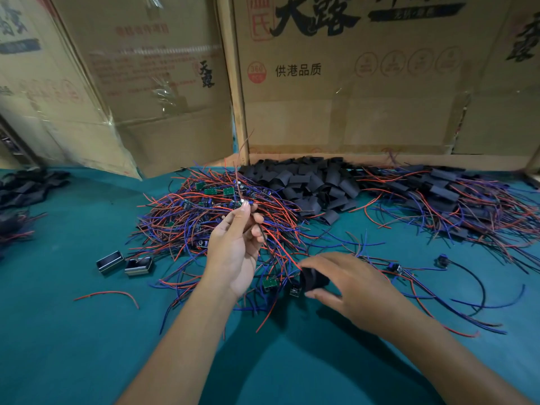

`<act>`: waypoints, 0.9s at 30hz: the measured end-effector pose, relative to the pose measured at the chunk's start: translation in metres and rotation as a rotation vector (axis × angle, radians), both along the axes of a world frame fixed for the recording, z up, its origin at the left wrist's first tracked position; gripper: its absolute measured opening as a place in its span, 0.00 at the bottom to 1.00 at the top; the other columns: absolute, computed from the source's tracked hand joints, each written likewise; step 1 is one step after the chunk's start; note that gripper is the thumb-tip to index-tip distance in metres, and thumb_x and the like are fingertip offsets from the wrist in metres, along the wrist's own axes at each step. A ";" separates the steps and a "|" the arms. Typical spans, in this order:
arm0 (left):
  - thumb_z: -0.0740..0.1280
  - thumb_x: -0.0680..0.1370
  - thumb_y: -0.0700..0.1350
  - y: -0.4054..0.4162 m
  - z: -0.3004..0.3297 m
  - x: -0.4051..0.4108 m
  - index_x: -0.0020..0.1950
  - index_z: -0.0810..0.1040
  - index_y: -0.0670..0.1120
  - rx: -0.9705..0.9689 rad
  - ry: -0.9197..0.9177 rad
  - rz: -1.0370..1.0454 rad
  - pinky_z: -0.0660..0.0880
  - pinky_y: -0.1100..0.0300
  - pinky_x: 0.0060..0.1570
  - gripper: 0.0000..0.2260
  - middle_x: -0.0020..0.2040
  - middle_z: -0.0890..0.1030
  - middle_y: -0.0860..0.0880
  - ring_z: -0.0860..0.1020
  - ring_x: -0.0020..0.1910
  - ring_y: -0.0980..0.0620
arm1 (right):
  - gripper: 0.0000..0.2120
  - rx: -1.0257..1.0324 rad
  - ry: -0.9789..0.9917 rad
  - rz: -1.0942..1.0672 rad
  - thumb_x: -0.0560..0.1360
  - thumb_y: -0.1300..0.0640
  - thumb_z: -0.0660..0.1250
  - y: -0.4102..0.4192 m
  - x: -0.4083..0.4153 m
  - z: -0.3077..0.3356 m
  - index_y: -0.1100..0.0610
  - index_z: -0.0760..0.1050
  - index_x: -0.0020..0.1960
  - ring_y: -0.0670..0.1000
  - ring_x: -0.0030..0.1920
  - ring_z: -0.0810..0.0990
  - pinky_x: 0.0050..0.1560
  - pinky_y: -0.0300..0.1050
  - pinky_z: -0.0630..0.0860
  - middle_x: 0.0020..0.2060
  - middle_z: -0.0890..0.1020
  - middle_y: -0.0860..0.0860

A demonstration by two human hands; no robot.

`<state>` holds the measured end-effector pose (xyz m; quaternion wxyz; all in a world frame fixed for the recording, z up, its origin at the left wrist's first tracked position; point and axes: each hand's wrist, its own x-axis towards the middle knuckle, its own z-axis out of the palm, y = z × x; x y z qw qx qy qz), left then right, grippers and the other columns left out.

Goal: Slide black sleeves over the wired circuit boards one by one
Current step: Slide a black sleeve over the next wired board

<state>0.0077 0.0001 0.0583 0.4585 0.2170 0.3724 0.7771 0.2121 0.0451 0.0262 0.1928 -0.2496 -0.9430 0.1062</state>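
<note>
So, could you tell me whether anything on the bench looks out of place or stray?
A few things do: a single red wire lies alone on the green mat, left of the tangled board pile. Two small metal blocks sit beside that pile, unlike anything else there. Nothing looks damaged.

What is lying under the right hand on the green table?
The right hand holds a black sleeve above loose red and blue wires and two small circuit boards on the green table. What lies directly beneath the palm is hidden.
</note>
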 end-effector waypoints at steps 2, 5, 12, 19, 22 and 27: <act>0.64 0.81 0.44 0.001 0.000 0.000 0.52 0.77 0.40 -0.002 -0.035 -0.001 0.72 0.68 0.27 0.07 0.34 0.78 0.49 0.71 0.26 0.58 | 0.18 -0.040 0.018 0.018 0.75 0.45 0.68 -0.004 -0.004 -0.002 0.45 0.70 0.62 0.50 0.54 0.76 0.56 0.46 0.72 0.55 0.79 0.43; 0.62 0.82 0.43 0.001 0.001 0.001 0.52 0.77 0.40 -0.005 -0.094 -0.004 0.71 0.69 0.27 0.07 0.33 0.77 0.50 0.70 0.25 0.59 | 0.17 -0.093 0.049 0.024 0.75 0.42 0.67 -0.008 -0.009 -0.007 0.43 0.69 0.61 0.49 0.51 0.76 0.53 0.46 0.73 0.51 0.79 0.42; 0.63 0.82 0.44 0.001 0.003 0.001 0.51 0.76 0.41 -0.010 -0.153 -0.020 0.71 0.70 0.28 0.07 0.34 0.76 0.50 0.69 0.26 0.59 | 0.16 -0.179 0.102 0.025 0.75 0.43 0.68 -0.015 -0.014 -0.008 0.45 0.70 0.59 0.46 0.47 0.75 0.51 0.47 0.74 0.48 0.79 0.41; 0.64 0.81 0.43 0.001 0.001 0.009 0.51 0.77 0.41 0.009 -0.164 0.010 0.71 0.69 0.29 0.06 0.34 0.77 0.50 0.70 0.26 0.59 | 0.15 -0.279 0.238 -0.020 0.73 0.42 0.69 -0.022 -0.018 -0.008 0.45 0.70 0.55 0.43 0.45 0.78 0.50 0.46 0.74 0.44 0.81 0.40; 0.64 0.81 0.43 0.002 -0.001 0.018 0.50 0.77 0.42 0.014 -0.128 -0.001 0.72 0.69 0.28 0.05 0.34 0.78 0.50 0.71 0.26 0.59 | 0.13 -0.260 0.364 -0.057 0.72 0.44 0.70 -0.023 -0.019 -0.004 0.48 0.73 0.52 0.43 0.43 0.79 0.49 0.43 0.73 0.41 0.82 0.41; 0.67 0.75 0.44 0.001 -0.008 0.038 0.48 0.77 0.43 0.057 0.047 -0.064 0.74 0.65 0.32 0.06 0.39 0.81 0.48 0.73 0.30 0.56 | 0.13 -0.248 0.503 -0.158 0.72 0.43 0.69 -0.016 -0.015 0.002 0.47 0.73 0.53 0.44 0.43 0.80 0.49 0.43 0.75 0.41 0.82 0.42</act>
